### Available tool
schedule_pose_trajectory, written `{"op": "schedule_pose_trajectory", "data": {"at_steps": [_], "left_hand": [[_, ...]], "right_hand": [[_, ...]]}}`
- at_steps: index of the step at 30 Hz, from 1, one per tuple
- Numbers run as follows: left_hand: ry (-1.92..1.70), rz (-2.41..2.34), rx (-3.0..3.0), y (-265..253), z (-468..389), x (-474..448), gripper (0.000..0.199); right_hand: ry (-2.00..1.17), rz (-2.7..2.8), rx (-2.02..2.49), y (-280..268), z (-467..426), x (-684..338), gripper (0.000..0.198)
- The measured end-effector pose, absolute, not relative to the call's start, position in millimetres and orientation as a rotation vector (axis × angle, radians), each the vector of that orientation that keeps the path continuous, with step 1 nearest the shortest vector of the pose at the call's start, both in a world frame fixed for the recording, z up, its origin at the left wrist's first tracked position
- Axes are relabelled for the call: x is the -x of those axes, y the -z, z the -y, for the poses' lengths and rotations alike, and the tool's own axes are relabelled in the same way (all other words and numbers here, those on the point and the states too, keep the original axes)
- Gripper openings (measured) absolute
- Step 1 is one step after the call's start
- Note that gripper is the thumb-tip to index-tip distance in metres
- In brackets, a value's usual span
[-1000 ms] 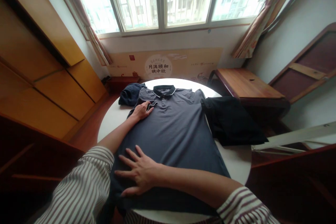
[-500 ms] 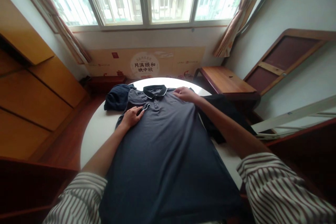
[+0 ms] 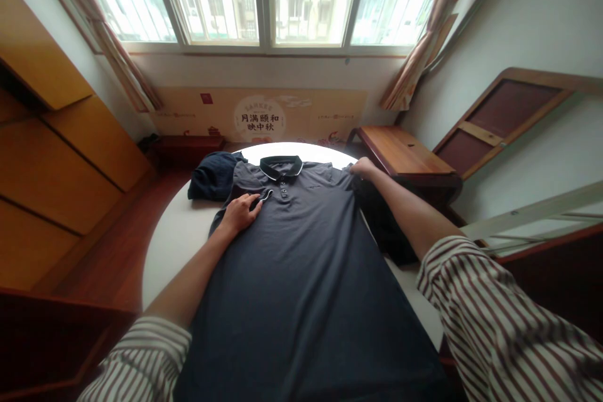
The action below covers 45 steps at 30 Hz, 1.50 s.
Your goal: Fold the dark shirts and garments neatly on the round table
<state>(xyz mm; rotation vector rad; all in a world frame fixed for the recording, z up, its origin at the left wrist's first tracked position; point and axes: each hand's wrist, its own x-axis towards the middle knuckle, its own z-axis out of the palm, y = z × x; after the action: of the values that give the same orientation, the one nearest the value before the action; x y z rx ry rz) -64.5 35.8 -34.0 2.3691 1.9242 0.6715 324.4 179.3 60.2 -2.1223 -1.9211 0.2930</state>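
A dark grey polo shirt point(image 3: 292, 264) lies face up on a round white table point(image 3: 169, 251), its black white-edged collar point(image 3: 281, 167) at the far end. On the left side of its chest a sleeve is folded inward, showing a white-trimmed cuff point(image 3: 267, 195). My left hand point(image 3: 241, 212) rests flat on the cloth beside that cuff, fingers stretched out. At the far right, my right hand point(image 3: 362, 169) is closed on the shirt's other sleeve; its fingertips are partly hidden.
A bundled navy garment point(image 3: 213, 176) sits at the table's left edge. Black cloth point(image 3: 384, 220) lies under my right forearm. Beyond the table stand a wooden desk point(image 3: 400, 147) on the right and a low dark red box point(image 3: 188, 149) on the left, below the windows.
My right hand has moved right from the shirt's shoulder to the sleeve and closed on it. The sleeve now stretches outward. My left hand stays by the folded cuff.
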Motion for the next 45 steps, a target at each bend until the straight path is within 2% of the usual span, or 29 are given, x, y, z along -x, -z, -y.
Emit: {"op": "schedule_pose_trajectory", "data": {"at_steps": [3,9,13,18,24,28,32,35,39,45], "left_hand": [[-0.664,-1.930,-2.368,34.5,-36.2,64.3,0.042],[-0.630,-1.955,-2.378,34.8,-36.4,64.1,0.042],[-0.652,-1.951,-2.381,33.7,-35.0,64.2,0.042],[-0.669,-1.926,-2.386,32.8,-33.9,64.2,0.042],[-0.681,-1.914,-2.392,31.8,-33.0,64.0,0.042],[-0.673,-1.921,-2.377,30.9,-32.5,63.6,0.040],[-0.672,-1.905,-2.387,31.8,-33.0,63.3,0.041],[-0.667,-1.921,-2.384,32.5,-33.5,62.9,0.042],[-0.634,-1.959,-2.376,31.9,-33.7,62.5,0.041],[-0.664,-1.924,-2.386,30.2,-32.5,63.6,0.042]], "right_hand": [[-0.233,1.988,2.108,-66.3,-180.3,-320.8,0.030],[-0.026,2.261,1.847,-82.9,-166.7,-282.1,0.031],[0.083,2.336,1.891,-103.4,-164.2,-264.1,0.035],[-0.075,2.438,1.920,-117.4,-152.0,-239.8,0.033],[-0.553,2.653,1.712,-117.6,-111.8,-220.9,0.033],[-0.445,2.604,1.724,-121.0,-77.8,-240.1,0.035],[-0.209,2.680,1.739,-107.4,-13.6,-279.5,0.028],[-0.023,2.763,1.908,-84.2,48.5,-315.5,0.034],[-0.074,2.562,2.232,-45.9,119.6,-355.2,0.038],[-0.099,2.081,2.329,-5.4,188.6,-372.4,0.037]]}}
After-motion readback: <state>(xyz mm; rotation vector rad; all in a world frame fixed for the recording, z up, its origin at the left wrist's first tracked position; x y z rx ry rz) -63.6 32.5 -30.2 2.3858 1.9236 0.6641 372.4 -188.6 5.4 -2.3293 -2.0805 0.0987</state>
